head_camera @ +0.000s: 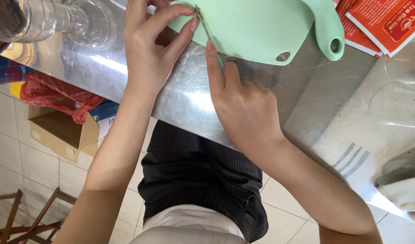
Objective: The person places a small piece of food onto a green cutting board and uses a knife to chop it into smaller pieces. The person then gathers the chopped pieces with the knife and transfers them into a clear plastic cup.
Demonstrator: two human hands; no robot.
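My right hand grips a thin-bladed knife, index finger stretched along its back. The blade lies on the near edge of a mint-green cutting board. My left hand pinches a small object between thumb and forefinger right at the blade's tip; it is too small to identify. Both hands work over the edge of a shiny steel counter.
A clear glass jar stands at the counter's left end. Red packets lie at the top right, next to a mint-green handle. A grey-white cloth sits at the right. On the tiled floor are a cardboard box, a red bag and a wooden frame.
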